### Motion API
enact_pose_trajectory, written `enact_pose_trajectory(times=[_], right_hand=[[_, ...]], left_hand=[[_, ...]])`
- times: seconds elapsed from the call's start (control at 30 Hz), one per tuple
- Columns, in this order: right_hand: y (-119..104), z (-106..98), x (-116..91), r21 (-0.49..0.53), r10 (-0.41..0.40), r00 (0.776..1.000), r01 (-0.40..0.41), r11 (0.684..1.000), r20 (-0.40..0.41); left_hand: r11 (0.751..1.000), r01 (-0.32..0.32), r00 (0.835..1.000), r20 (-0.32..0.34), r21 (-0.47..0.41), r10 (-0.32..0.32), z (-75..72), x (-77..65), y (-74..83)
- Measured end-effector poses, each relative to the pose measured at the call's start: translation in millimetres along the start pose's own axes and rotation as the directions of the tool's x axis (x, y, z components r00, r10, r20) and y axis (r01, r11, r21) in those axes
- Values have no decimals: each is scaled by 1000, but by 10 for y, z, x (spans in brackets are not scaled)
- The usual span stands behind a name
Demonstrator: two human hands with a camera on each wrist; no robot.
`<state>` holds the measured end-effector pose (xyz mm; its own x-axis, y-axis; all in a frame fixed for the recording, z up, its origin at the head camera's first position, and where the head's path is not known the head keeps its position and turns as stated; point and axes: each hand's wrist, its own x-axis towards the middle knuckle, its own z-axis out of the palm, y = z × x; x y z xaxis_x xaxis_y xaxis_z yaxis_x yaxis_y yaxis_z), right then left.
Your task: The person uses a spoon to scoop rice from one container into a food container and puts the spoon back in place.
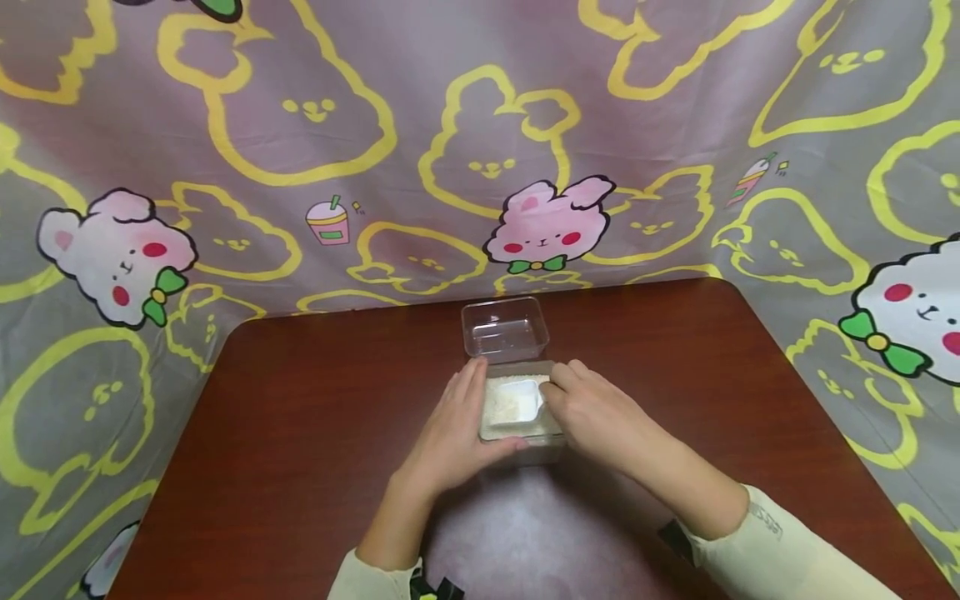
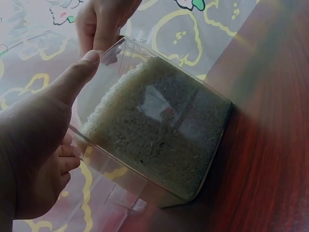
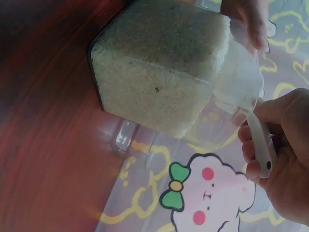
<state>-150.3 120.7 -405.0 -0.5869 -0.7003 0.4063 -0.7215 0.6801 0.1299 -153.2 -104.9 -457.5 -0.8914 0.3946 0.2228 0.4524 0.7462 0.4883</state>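
A clear rectangular container (image 1: 529, 455) stands on the table, filled most of the way with white rice (image 2: 154, 121). My left hand (image 1: 453, 429) steadies it from the left, thumb along the near rim and the fingers against the side. With the right hand (image 1: 600, 412) I grip the handle of a white plastic scoop (image 3: 263, 145), fingers curled round it. The scoop's bowl lies inside the container at the rice surface, with some rice in it in the head view. In the left wrist view my right hand hides most of the handle.
Just behind the rice container sits a second clear container (image 1: 506, 333), shallow-looking and with no rice in it. Both stand on a dark red-brown wooden table (image 1: 322, 417). A patterned cloth (image 1: 420, 125) hangs round the table's back and sides.
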Motion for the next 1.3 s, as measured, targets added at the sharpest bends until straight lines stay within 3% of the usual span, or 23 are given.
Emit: enact_pose_trajectory(times=[0.37,0.57,0.7,1.07,1.3], right_hand=[[94,80,-227,223,117,982,-82,971,-151],[152,91,-311,278,168,971,-116,953,-169],[185,54,-338,298,204,964,-148,943,-168],[375,18,-166,331,267,950,-203,922,-160],[510,162,25,347,307,942,-246,905,-134]], left_hand=[[998,56,998,13,-19,-55,-10,-22,-38],[1000,17,999,-27,-8,-17,2,-14,-49],[1000,-2,1000,-17,-8,2,17,1,-31],[999,-36,999,-16,33,37,6,30,-24],[998,-27,1000,-9,56,28,10,-3,-39]])
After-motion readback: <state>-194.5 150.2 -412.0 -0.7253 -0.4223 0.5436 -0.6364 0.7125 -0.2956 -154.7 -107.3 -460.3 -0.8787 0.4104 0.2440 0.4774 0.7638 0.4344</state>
